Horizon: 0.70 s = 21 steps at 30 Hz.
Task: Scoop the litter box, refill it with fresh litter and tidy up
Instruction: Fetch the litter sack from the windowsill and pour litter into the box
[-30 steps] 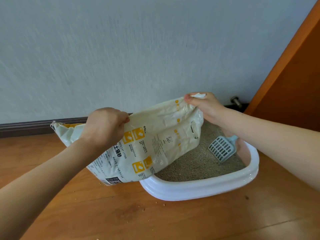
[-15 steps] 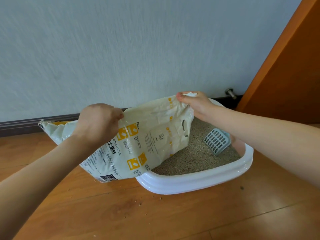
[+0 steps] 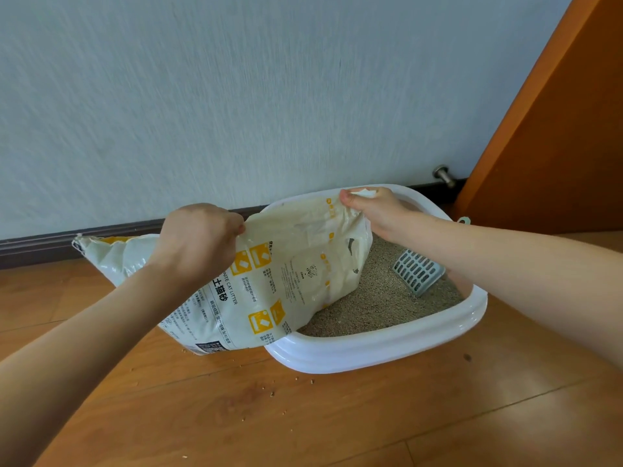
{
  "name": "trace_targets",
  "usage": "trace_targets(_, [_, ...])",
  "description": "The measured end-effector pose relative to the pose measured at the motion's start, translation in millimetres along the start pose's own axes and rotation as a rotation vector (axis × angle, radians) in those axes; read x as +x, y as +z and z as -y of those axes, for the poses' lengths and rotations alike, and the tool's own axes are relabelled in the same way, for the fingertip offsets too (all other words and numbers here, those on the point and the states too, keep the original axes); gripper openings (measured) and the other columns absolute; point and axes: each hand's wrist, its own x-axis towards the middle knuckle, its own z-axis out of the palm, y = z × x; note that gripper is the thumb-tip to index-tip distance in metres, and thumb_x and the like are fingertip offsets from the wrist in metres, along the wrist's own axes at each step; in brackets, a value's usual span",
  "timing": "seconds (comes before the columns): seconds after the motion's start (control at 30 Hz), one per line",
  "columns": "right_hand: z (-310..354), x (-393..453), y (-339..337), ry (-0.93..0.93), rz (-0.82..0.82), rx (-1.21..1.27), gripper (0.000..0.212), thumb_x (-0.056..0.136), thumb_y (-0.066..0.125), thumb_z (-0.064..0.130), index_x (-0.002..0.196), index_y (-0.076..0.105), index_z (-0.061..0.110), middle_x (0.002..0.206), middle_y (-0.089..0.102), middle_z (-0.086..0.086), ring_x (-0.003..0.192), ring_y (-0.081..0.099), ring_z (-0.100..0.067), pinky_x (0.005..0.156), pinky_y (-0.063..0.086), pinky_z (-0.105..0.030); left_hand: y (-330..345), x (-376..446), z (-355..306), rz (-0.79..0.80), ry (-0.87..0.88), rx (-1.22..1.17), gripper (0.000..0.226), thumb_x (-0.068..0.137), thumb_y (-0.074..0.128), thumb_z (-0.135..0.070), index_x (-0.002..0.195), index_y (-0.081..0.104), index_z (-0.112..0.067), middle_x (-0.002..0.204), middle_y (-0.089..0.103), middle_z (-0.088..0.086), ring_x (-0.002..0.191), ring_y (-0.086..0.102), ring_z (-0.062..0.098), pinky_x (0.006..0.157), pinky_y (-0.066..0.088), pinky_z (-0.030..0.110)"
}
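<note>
A cream and yellow cat litter bag (image 3: 269, 284) lies tilted on its side, with its right end over the white litter box (image 3: 387, 348). My left hand (image 3: 199, 241) grips the bag's upper edge near the middle. My right hand (image 3: 374, 210) pinches the bag's top right corner above the box. Beige litter (image 3: 377, 298) fills the box. A grey-blue slotted scoop (image 3: 418, 273) lies in the litter at the right, partly behind my right forearm. The bag's mouth over the box is hidden.
The box stands on a wooden floor (image 3: 303, 416) against a pale wall with a dark baseboard (image 3: 67, 241). Loose litter grains (image 3: 269, 392) dot the floor in front. An orange door (image 3: 556, 146) and a metal door stop (image 3: 443, 175) are at the right.
The bag and both hands have sunk slightly, and the bag's right end now hangs lower into the box. Both grips are unchanged.
</note>
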Motion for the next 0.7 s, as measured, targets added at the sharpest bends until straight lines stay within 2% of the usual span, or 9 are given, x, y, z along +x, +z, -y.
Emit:
trace_targets(0.17, [-5.3, 0.6, 4.5, -0.011, -0.045, -0.029, 0.026, 0.087, 0.070, 0.015, 0.107, 0.066, 0.000, 0.108, 0.070, -0.014, 0.101, 0.068, -0.025, 0.095, 0.051, -0.044, 3.1, 1.2, -0.9, -0.012, -0.004, -0.002, 0.021, 0.059, 0.073, 0.011, 0.065, 0.071, -0.009, 0.049, 0.054, 0.005, 0.045, 0.053, 0.030, 0.049, 0.021, 0.016])
trace_targets(0.3, [-13.8, 3.5, 2.5, -0.024, -0.053, 0.002, 0.031, 0.086, 0.071, 0.014, 0.113, 0.065, 0.002, 0.112, 0.069, -0.012, 0.104, 0.066, -0.024, 0.096, 0.050, -0.046, 9.1, 0.3, -1.7, -0.003, 0.007, -0.004, 0.016, 0.064, 0.055, 0.000, 0.061, 0.067, -0.010, 0.049, 0.054, 0.004, 0.046, 0.053, 0.031, 0.039, 0.038, 0.025])
trace_targets(0.37, [-16.7, 5.3, 1.5, -0.030, -0.037, 0.009, 0.033, 0.084, 0.072, 0.014, 0.115, 0.064, 0.003, 0.114, 0.069, -0.011, 0.106, 0.066, -0.024, 0.097, 0.050, -0.047, 13.0, 1.2, -1.5, 0.020, 0.014, 0.017, 0.014, 0.062, 0.058, 0.002, 0.059, 0.065, -0.010, 0.050, 0.054, 0.004, 0.046, 0.052, 0.031, 0.039, 0.041, 0.028])
trace_targets(0.47, [-18.6, 6.5, 0.4, -0.028, -0.025, 0.037, 0.037, 0.084, 0.072, 0.012, 0.118, 0.062, 0.002, 0.117, 0.067, -0.012, 0.108, 0.064, -0.025, 0.098, 0.048, -0.048, 16.1, 3.0, -0.5, 0.031, 0.023, 0.026, 0.016, 0.059, 0.067, 0.006, 0.056, 0.062, -0.010, 0.049, 0.053, 0.003, 0.045, 0.050, 0.030, 0.039, 0.036, 0.025])
trace_targets(0.7, [-20.1, 6.2, 5.3, 0.004, -0.025, 0.052, 0.038, 0.084, 0.072, 0.011, 0.119, 0.061, 0.002, 0.118, 0.066, -0.013, 0.110, 0.063, -0.026, 0.100, 0.047, -0.049, 20.1, -0.3, 2.9, 0.029, 0.037, 0.039, 0.018, 0.058, 0.069, 0.007, 0.055, 0.062, -0.009, 0.048, 0.051, 0.002, 0.044, 0.049, 0.028, 0.039, 0.031, 0.023])
